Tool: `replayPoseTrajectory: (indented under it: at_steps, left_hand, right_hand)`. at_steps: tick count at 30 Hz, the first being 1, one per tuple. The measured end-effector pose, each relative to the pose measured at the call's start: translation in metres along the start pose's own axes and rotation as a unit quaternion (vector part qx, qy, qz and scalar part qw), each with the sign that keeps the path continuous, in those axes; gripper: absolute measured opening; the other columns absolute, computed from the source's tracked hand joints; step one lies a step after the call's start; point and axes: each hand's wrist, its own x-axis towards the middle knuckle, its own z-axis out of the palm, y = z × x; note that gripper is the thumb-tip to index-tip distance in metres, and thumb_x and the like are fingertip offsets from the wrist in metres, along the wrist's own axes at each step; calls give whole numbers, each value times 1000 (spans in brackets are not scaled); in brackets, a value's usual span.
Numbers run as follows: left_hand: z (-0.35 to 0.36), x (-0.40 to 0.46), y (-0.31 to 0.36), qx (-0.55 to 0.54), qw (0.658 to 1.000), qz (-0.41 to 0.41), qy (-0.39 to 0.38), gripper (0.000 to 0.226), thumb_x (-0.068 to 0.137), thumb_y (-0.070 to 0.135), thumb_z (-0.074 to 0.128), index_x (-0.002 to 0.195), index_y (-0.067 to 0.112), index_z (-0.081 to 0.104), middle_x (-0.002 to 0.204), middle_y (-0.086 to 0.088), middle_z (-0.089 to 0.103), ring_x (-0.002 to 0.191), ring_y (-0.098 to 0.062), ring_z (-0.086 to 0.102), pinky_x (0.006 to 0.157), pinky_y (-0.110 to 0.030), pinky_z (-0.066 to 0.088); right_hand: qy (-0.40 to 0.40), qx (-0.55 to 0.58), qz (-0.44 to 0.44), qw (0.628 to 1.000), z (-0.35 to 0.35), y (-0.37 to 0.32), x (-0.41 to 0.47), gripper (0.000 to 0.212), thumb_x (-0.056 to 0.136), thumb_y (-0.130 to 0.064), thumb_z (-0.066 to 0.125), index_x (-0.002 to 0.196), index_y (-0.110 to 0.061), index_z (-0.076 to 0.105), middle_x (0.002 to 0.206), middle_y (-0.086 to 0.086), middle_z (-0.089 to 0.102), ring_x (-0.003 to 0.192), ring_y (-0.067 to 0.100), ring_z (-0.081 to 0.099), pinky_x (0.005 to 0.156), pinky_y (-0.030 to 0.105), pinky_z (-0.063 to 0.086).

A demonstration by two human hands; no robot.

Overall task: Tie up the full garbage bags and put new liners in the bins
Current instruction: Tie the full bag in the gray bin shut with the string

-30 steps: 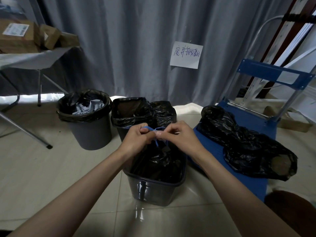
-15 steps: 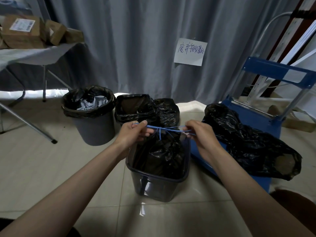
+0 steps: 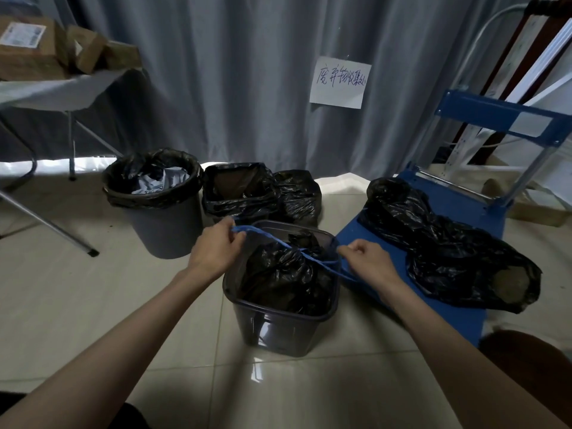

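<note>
Boxes (image 3: 31, 48) on a folding table (image 3: 55, 91) far left, not in play. Next right, round grey bin (image 3: 154, 205) with a black liner and pale rubbish inside, well apart from the hands. Behind centre, a lined square bin (image 3: 238, 193) with another black bag (image 3: 298, 196) touching its right side.

Centre: dark square bin (image 3: 278, 317) on the tile floor holds the full black bag (image 3: 288, 274), neck gathered, blue drawstring (image 3: 278, 241) crossing over it.

Step looks like cinching the knot. To do well: pull both ends evenly outward and low, keep the knot snug on the gathered neck so it can't slip, don't tip the bin.

Left hand (image 3: 216, 246) curled closed, pinching one drawstring end at the bin's far-left rim. Right hand (image 3: 368, 261) fisted closed on the other end just past the right rim; cord looks taut between them.

Right: blue cart (image 3: 458, 205) carrying a slumped black bag (image 3: 448, 246); tied or not, can't tell.
</note>
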Motion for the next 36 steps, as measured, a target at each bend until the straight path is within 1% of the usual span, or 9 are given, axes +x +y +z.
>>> replayPoseTrajectory:
  at_steps: [2,4,9,12,16,22,24,28,36]
  left_hand:
    - [2,1,4,93,994,55,31,31,90,36,63,114,20,50,114,-3,58,105,-28,56,82,-42,45]
    - [7,2,8,137,980,133,55,58,88,38,64,137,20,41,133,-4,48,122,-28,47,98,-43,41]
    - [21,0,26,157,942,297,18,43,92,38,53,133,23,50,128,1,58,124,-19,49,113,-37,28]
    - [30,-1,32,130,946,295,-42,31,95,46,52,113,22,57,109,3,66,104,-18,57,95,-30,35]
    - [37,0,31,79,961,240,-114,38,82,53,68,100,22,56,96,8,54,88,-13,54,71,-27,39]
    - [45,0,37,96,965,210,-123,35,76,45,77,88,25,51,95,8,46,86,-15,51,73,-34,47]
    - [46,0,40,100,967,206,-115,36,74,44,79,86,24,51,96,9,46,87,-15,52,73,-34,47]
    - [47,-1,48,107,972,194,-76,31,75,43,78,87,23,58,96,7,54,96,-17,57,70,-30,40]
    - [51,-6,53,177,968,177,-23,11,83,20,60,94,22,58,108,-3,64,101,-32,61,69,-35,38]
  right_hand:
    - [30,-112,-60,991,8,-8,-2,22,88,-50,58,80,-31,68,95,-6,59,98,17,42,88,35,33]
    - [52,-158,-137,977,14,-19,-6,22,88,-53,58,84,-34,69,95,-9,56,98,14,36,86,36,24]
    - [-23,-185,-183,965,30,-31,-9,35,78,-59,69,80,-26,55,75,-11,66,83,9,58,82,37,29]
    - [-32,-192,-184,963,37,-32,-11,35,78,-53,73,83,-24,53,77,-9,65,81,11,58,85,37,32]
    - [-61,-167,-161,971,41,-31,-7,29,82,-39,75,91,-24,52,79,-7,65,83,14,58,83,35,34]
    - [-107,-72,-111,985,40,-31,-4,17,86,-21,75,87,-14,59,54,-5,62,53,9,64,56,22,48]
    - [-106,-56,-110,987,37,-32,-3,13,88,-18,73,83,-13,62,57,-4,60,53,9,60,57,25,52]
    - [-92,-63,-123,986,31,-37,-4,15,91,-21,68,80,-12,66,71,-3,63,76,11,62,68,27,49]
    - [-137,-67,-151,977,24,-45,-16,23,87,-6,63,69,-19,68,62,-10,60,66,3,56,63,18,47]
